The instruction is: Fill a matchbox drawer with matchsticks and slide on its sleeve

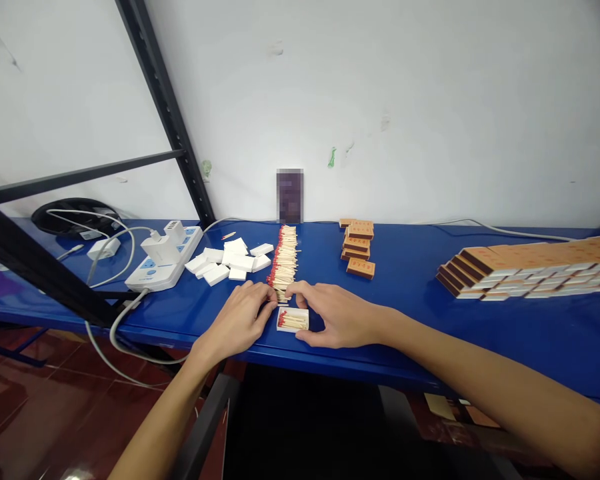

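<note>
A long row of red-headed matchsticks (284, 257) lies on the blue table, running away from me. At its near end my left hand (245, 317) has thumb and fingers pinched together at the match heads; the grip is partly hidden. Across from it, my right hand (335, 313) is curved with thumb and forefinger apart. Its forefinger reaches the plain ends of the matchsticks, and its thumb is beside the lower right corner of a white matchbox tray (303, 325). Several matchsticks lie in that tray, heads to the left.
White matchbox trays (241, 263) are heaped left of the row. Orange matchbox sleeves (359, 248) are piled to the right, with a large stack of matchboxes (525, 267) farther right. A power strip (155, 275) with cables and a black shelf post (165, 93) stand at left.
</note>
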`<act>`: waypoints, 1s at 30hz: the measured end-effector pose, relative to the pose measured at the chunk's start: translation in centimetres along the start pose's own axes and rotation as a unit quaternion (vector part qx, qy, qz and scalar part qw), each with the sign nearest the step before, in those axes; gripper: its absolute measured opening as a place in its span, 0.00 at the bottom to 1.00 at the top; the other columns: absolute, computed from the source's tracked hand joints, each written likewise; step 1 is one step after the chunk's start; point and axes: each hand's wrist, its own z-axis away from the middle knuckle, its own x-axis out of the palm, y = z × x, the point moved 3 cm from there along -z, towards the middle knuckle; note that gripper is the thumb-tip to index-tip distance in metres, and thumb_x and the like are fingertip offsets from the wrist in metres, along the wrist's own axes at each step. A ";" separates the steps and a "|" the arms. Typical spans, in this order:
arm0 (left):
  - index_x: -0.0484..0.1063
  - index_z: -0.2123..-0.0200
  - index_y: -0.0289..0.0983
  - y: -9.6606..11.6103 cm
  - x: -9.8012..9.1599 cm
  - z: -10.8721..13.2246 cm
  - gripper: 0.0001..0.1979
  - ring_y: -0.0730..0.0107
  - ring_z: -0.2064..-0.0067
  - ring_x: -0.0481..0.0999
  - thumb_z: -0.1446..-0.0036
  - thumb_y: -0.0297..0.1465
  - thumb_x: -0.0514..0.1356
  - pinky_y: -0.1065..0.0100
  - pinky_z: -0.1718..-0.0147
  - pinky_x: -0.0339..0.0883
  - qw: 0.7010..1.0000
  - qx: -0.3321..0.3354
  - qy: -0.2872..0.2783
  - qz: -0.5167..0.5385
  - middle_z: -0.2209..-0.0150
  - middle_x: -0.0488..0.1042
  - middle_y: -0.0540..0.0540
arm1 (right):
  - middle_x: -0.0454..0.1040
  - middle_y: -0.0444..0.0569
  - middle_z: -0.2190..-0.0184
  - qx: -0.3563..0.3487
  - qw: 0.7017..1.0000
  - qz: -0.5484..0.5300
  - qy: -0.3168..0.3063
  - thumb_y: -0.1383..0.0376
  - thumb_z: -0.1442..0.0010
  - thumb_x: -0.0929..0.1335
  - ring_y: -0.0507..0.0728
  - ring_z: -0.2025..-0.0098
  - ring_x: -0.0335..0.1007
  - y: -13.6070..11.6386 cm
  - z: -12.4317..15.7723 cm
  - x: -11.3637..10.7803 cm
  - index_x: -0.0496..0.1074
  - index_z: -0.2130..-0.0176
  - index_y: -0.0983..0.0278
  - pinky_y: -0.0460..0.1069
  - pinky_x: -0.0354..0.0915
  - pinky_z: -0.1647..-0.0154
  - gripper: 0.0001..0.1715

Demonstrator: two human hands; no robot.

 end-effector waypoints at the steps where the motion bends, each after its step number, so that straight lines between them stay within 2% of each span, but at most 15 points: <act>1: 0.66 0.64 0.38 0.0 -0.1 0.1 0.11 0.65 0.62 0.66 0.33 0.33 0.47 0.63 0.60 0.58 1.000 0.001 0.009 0.003 0.65 0.72 0.48 | 0.71 0.48 0.62 0.001 1.000 0.000 0.001 0.58 0.43 0.69 0.56 0.67 0.67 0.0 0.0 0.0 0.58 0.47 0.62 0.50 0.61 0.65 0.28; 5: 0.65 0.64 0.38 0.5 -0.2 0.2 0.10 0.65 0.62 0.66 0.32 0.33 0.46 0.64 0.60 0.59 0.999 0.027 0.030 0.021 0.65 0.70 0.47 | 0.70 0.47 0.64 0.000 1.000 -0.015 0.010 0.58 0.43 0.69 0.55 0.69 0.66 0.2 0.0 0.2 0.56 0.47 0.63 0.50 0.61 0.67 0.29; 11: 0.68 0.59 0.39 1.0 0.1 0.2 0.09 0.67 0.62 0.69 0.33 0.34 0.50 0.65 0.59 0.60 0.997 0.066 -0.029 0.040 0.63 0.72 0.48 | 0.69 0.46 0.65 -0.003 0.999 -0.031 0.017 0.58 0.43 0.69 0.55 0.68 0.66 0.4 0.1 0.5 0.48 0.39 0.63 0.50 0.63 0.65 0.41; 15: 0.68 0.55 0.40 0.5 0.0 0.2 0.10 0.65 0.59 0.71 0.32 0.34 0.49 0.64 0.58 0.60 0.999 0.032 0.019 0.019 0.60 0.74 0.48 | 0.70 0.47 0.63 0.001 1.000 -0.021 0.007 0.58 0.43 0.69 0.56 0.66 0.67 0.3 0.1 0.3 0.53 0.40 0.63 0.51 0.63 0.64 0.37; 18: 0.69 0.58 0.40 0.0 0.0 0.1 0.08 0.64 0.62 0.71 0.34 0.33 0.51 0.65 0.62 0.59 0.998 -0.013 0.046 -0.029 0.65 0.73 0.49 | 0.71 0.49 0.61 0.003 1.000 -0.014 -0.002 0.58 0.43 0.69 0.57 0.65 0.68 0.2 0.0 0.1 0.56 0.41 0.62 0.52 0.63 0.63 0.34; 22: 0.70 0.64 0.40 -0.1 0.1 0.0 0.06 0.65 0.65 0.69 0.37 0.32 0.54 0.65 0.66 0.57 0.997 -0.028 0.039 -0.067 0.70 0.70 0.50 | 0.72 0.50 0.60 -0.006 1.000 -0.014 0.003 0.58 0.43 0.69 0.58 0.63 0.69 0.2 0.0 0.1 0.58 0.42 0.62 0.52 0.63 0.61 0.33; 30: 0.68 0.66 0.39 -0.1 0.0 0.0 0.08 0.66 0.65 0.68 0.35 0.33 0.52 0.65 0.66 0.56 0.998 -0.031 0.019 -0.054 0.71 0.69 0.51 | 0.72 0.50 0.61 -0.008 1.000 -0.004 0.006 0.57 0.43 0.69 0.59 0.62 0.69 0.1 0.0 0.0 0.58 0.42 0.63 0.52 0.63 0.60 0.33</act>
